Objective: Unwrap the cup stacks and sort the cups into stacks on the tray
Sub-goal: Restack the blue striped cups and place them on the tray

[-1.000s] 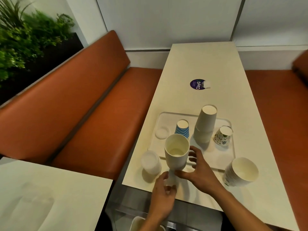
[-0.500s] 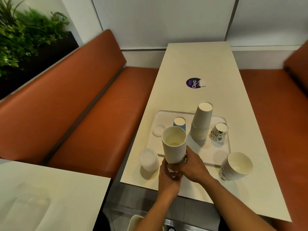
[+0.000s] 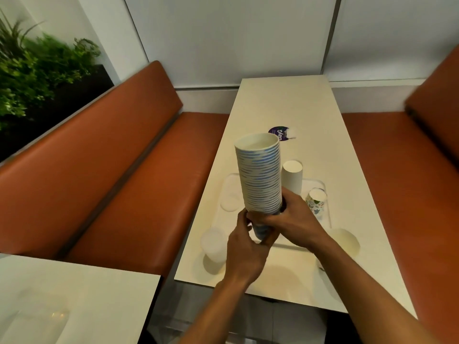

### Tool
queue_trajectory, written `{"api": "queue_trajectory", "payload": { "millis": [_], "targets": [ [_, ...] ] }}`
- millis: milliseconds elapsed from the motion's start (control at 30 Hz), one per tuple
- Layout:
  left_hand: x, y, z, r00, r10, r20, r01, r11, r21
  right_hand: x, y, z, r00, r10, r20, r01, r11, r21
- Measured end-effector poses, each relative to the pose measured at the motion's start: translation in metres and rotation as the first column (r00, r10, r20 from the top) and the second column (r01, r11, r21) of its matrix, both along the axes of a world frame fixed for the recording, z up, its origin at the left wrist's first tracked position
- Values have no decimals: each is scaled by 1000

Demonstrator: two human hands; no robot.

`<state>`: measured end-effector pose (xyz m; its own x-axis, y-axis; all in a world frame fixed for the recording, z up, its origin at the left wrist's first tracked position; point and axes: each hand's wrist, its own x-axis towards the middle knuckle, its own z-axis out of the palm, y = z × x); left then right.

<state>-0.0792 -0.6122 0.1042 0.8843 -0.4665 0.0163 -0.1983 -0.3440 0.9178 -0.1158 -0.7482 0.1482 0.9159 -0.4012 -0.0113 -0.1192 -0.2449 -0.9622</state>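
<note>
A tall stack of blue-striped paper cups [image 3: 259, 175] is held upright above the white tray [image 3: 325, 219]. My left hand [image 3: 244, 252] grips the stack's bottom end. My right hand [image 3: 293, 219] wraps around the stack just above it. On the tray stand an upturned stack of plain white cups [image 3: 292, 178] and a floral-patterned cup [image 3: 315, 202]. A round white lid [image 3: 229, 203] lies at the tray's left side. The stack hides the tray's middle.
A clear plastic cup stack [image 3: 213, 240] stands on the table left of the tray, and white bowl-shaped cups [image 3: 346, 242] lie to its right. A purple sticker [image 3: 279, 134] is farther back. Orange benches flank the table; another table [image 3: 62, 301] is at lower left.
Both hands have lifted the cup stack up off the table and nearer the camera, so its blue stripes show. The camera has tilted upward.
</note>
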Motion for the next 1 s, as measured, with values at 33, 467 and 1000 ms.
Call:
{"api": "queue_trajectory", "payload": {
  "millis": [33,467,1000],
  "targets": [
    [0,0,4,999,-35,6,35,999,-39,-2,-1,5,1000,-7,22,6,1000,17],
    [7,-13,38,965,-255,-58,237,947,-217,-11,-42,63,986,110,125,-133,972,196],
    [93,-2,29,991,121,61,-133,956,262,-17,-132,42,974,-69,217,0,954,300]
  ]
}}
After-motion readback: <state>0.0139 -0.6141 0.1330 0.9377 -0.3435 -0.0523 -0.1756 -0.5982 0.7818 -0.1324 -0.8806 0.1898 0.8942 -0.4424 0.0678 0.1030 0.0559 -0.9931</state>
